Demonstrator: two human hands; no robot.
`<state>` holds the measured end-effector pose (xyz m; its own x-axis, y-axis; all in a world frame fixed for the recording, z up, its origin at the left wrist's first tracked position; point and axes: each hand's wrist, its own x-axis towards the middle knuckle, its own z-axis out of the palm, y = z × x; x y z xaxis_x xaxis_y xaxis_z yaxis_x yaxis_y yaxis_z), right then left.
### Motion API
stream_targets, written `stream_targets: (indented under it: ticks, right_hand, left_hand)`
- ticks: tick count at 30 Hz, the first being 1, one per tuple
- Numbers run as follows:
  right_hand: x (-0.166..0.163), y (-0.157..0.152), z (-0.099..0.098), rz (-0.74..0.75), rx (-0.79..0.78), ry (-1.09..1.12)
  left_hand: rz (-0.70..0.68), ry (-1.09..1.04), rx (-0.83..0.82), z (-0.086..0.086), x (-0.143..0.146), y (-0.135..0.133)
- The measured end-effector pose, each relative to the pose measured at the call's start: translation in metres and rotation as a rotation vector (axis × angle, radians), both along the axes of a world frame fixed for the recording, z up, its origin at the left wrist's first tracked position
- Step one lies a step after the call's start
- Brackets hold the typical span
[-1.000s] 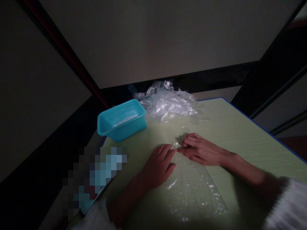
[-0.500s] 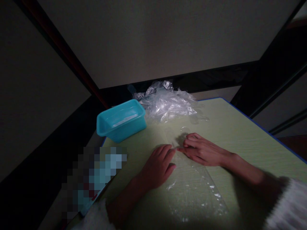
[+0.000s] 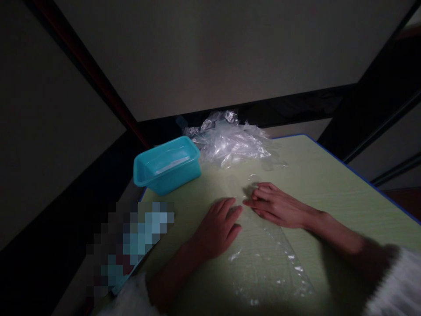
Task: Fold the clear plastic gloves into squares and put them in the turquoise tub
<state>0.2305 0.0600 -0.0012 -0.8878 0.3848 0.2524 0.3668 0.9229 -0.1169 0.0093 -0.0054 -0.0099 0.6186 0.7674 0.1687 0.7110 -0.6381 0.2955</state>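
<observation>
A clear, thin plastic piece [image 3: 259, 259] lies flat on the table between my hands. Narrow rounded ends show at its far side; whether it is a bag or a disposable glove I cannot tell. My left hand [image 3: 217, 228] rests palm down by its left edge, fingers stretched out and thumb apart, holding nothing. From the right, my right hand [image 3: 276, 204] lies over the plastic's right edge, index finger extended to touch it and the other fingers partly bent. The two index fingertips are close together, with a small gap between them.
A crumpled heap of clear plastic [image 3: 233, 142] sits at the table's back edge. Left of it stands a turquoise plastic bin [image 3: 167, 169]. A blurred-out flat object [image 3: 141, 241] lies along the left edge. The pale green table [image 3: 329, 188] has a blue rim, with panels behind.
My index fingertips, touching half a second ago, have drawn slightly apart. The plastic piece, the bin and the heap look unmoved.
</observation>
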Motion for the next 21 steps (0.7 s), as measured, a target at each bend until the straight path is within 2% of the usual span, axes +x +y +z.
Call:
stream_targets:
  ticks: [6, 10, 17, 21]
  right_hand:
    - [0.009, -0.002, 0.008, -0.023, -0.025, 0.102]
    - [0.014, -0.012, 0.016, 0.019, -0.104, 0.05]
    - [0.012, -0.037, 0.028, 0.101, -0.202, -0.087]
    - [0.009, -0.044, 0.03, 0.106, -0.24, -0.092]
  left_hand:
    - [0.046, -0.112, -0.024, -0.001, -0.006, 0.002]
    - [0.084, -0.179, -0.018, -0.002, -0.013, 0.004]
    - [-0.015, -0.088, -0.01, 0.004, -0.01, 0.003]
    - [-0.011, -0.069, -0.011, 0.004, -0.009, 0.003]
